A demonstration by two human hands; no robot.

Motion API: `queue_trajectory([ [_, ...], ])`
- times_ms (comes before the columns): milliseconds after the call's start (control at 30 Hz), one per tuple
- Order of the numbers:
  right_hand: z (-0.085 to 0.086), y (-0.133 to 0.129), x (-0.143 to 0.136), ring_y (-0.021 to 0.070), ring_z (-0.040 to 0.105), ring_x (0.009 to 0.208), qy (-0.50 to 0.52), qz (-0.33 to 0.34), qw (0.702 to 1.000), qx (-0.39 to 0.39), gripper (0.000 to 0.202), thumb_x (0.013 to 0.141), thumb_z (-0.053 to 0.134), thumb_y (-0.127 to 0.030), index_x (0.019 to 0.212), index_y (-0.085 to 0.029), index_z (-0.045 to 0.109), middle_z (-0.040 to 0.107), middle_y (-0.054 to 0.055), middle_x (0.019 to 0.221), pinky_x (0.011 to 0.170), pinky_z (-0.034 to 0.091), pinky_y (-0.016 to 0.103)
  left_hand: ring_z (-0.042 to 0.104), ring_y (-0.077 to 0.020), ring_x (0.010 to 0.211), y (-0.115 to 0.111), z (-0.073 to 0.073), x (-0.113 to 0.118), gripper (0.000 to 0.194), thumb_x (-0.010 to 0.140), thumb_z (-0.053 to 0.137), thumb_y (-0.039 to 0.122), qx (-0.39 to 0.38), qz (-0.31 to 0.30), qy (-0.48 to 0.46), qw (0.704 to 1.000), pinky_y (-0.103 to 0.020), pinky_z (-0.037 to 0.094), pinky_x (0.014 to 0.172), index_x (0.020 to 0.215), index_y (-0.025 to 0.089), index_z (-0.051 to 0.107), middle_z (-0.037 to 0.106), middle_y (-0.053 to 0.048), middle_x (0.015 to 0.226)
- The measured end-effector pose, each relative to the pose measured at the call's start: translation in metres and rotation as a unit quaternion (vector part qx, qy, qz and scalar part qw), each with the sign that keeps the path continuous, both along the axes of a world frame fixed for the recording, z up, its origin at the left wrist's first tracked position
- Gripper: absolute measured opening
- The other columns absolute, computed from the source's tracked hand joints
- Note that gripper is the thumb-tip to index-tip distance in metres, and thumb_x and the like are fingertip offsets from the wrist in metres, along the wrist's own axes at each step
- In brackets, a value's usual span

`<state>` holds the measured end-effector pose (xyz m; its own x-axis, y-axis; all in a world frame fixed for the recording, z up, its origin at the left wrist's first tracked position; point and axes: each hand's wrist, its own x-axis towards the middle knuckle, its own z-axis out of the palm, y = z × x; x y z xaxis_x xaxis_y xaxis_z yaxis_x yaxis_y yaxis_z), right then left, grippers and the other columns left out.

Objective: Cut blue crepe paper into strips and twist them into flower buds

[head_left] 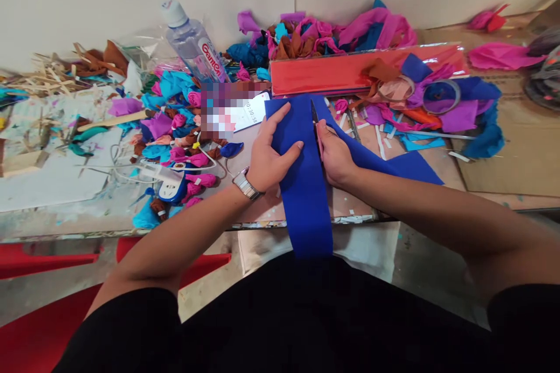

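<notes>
The blue sheet [304,186] is pinned flat on the worktop [109,210] by the open left hand [271,154] while scissors [315,125], clamped in the right hand [335,154], are mid-cut; a straight line must be kept.

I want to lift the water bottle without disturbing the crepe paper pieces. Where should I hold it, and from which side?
Probably grip the water bottle on its clear upper body just under the white cap, coming from above. It leans back towards the wall, and paper pieces crowd its base, so only the upper part is free. Both the left hand and right hand rest on the blue sheet.
</notes>
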<state>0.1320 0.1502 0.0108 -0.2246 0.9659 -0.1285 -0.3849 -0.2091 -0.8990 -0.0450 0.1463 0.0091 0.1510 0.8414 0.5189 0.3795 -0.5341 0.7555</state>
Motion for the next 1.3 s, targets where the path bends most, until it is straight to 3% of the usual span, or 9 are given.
queue_trajectory([
  [433, 0.001, 0.001, 0.003, 0.0287, 0.079, 0.12, -0.005, 0.004, 1.0, 0.01, 0.054, 0.1, 0.061, -0.078, 0.109, -0.027, 0.076, 0.085, 0.006, 0.114, 0.101, 0.07, 0.044, 0.055, -0.0355, 0.157, -0.002, 0.003, 0.001, 0.077, 0.097, 0.077, 0.059, -0.001, 0.0, 0.013, 1.0, -0.059, 0.039, 0.139, 0.164, 0.029, 0.052, 0.058, -0.011, 0.167],
  [600, 0.004, 0.0, 0.002, 0.0255, 0.081, 0.095, -0.026, -0.019, 0.999, 0.004, 0.064, 0.095, 0.061, -0.088, 0.101, -0.026, 0.074, 0.078, 0.003, 0.084, 0.082, 0.07, 0.037, 0.052, -0.0358, 0.161, -0.001, -0.001, -0.001, 0.079, 0.098, 0.075, 0.059, 0.005, -0.013, 0.018, 1.0, -0.06, 0.034, 0.141, 0.166, 0.029, 0.049, 0.056, -0.011, 0.17],
  [733, 0.006, 0.001, 0.003, 0.0216, 0.076, 0.074, -0.03, -0.033, 0.999, -0.026, 0.063, 0.092, 0.066, -0.087, 0.092, -0.025, 0.072, 0.071, 0.0, 0.07, 0.07, 0.067, 0.034, 0.053, -0.0342, 0.16, 0.002, -0.005, -0.005, 0.077, 0.1, 0.073, 0.058, 0.025, -0.01, 0.037, 0.999, -0.059, 0.028, 0.144, 0.167, 0.03, 0.048, 0.056, -0.01, 0.17],
  [933, 0.008, 0.004, 0.006, 0.0284, 0.079, 0.116, 0.03, -0.002, 1.0, -0.003, 0.047, 0.095, 0.069, -0.074, 0.104, -0.028, 0.076, 0.085, 0.004, 0.108, 0.101, 0.067, 0.045, 0.058, -0.0332, 0.156, 0.005, -0.006, -0.007, 0.075, 0.1, 0.074, 0.057, 0.051, 0.004, 0.059, 0.997, -0.06, 0.03, 0.143, 0.166, 0.031, 0.049, 0.059, -0.01, 0.167],
  [1000, 0.009, 0.005, 0.005, 0.0287, 0.078, 0.119, 0.031, 0.003, 0.999, 0.016, 0.044, 0.093, 0.073, -0.072, 0.1, -0.029, 0.075, 0.085, 0.004, 0.108, 0.102, 0.066, 0.045, 0.058, -0.033, 0.156, 0.005, -0.006, -0.006, 0.075, 0.1, 0.074, 0.057, 0.053, 0.005, 0.063, 0.997, -0.06, 0.03, 0.143, 0.166, 0.031, 0.049, 0.06, -0.01, 0.166],
  [1200, 0.007, 0.007, 0.007, 0.024, 0.076, 0.088, 0.019, 0.0, 0.999, 0.036, 0.054, 0.084, 0.08, -0.08, 0.086, -0.028, 0.068, 0.073, 0.0, 0.077, 0.077, 0.065, 0.038, 0.053, -0.0342, 0.16, 0.005, -0.007, -0.008, 0.077, 0.101, 0.071, 0.059, 0.041, -0.001, 0.07, 0.997, -0.059, 0.023, 0.146, 0.168, 0.032, 0.045, 0.055, -0.009, 0.171],
  [1300, 0.004, 0.009, 0.012, 0.0164, 0.065, 0.064, -0.011, -0.013, 0.999, 0.041, 0.061, 0.084, 0.078, -0.086, 0.085, -0.027, 0.066, 0.062, -0.004, 0.067, 0.057, 0.055, 0.03, 0.052, -0.0344, 0.161, 0.006, -0.007, -0.009, 0.078, 0.101, 0.071, 0.058, 0.04, -0.001, 0.073, 0.997, -0.06, 0.021, 0.146, 0.169, 0.032, 0.044, 0.054, -0.009, 0.172],
])
